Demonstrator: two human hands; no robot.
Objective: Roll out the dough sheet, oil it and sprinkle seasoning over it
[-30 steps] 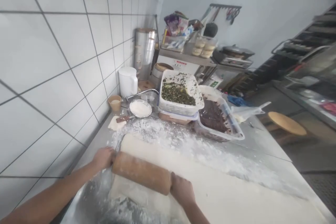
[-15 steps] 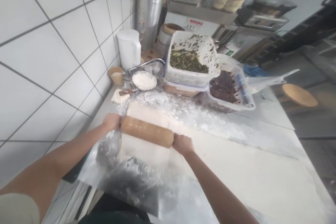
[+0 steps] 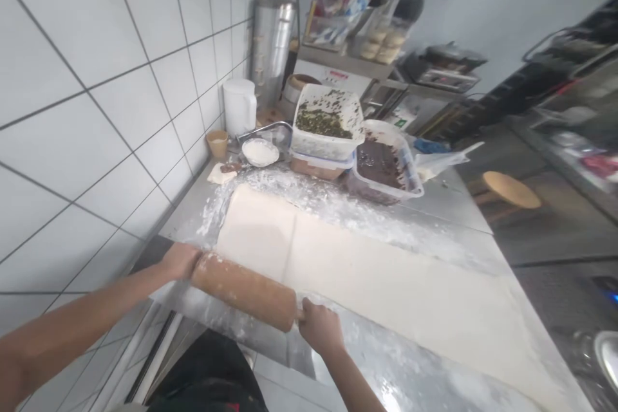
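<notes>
A wooden rolling pin lies across the near edge of a long, flat sheet of dough. My left hand is closed round its left handle, and my right hand grips the right one. The dough's left end is near the pin, with a faint crease crossing it; the sheet stretches far to the right along the floured metal table. Whether the pin still touches the dough's edge I cannot tell.
Behind the dough stand a white tub with green filling, a tub of dark paste, a bowl of flour, a paper cup and a white pitcher. A tiled wall borders the left; a round stool stands right.
Both hands have drawn the rolling pin toward me, from the middle of the dough's left part to its near edge. The view has also shifted.
</notes>
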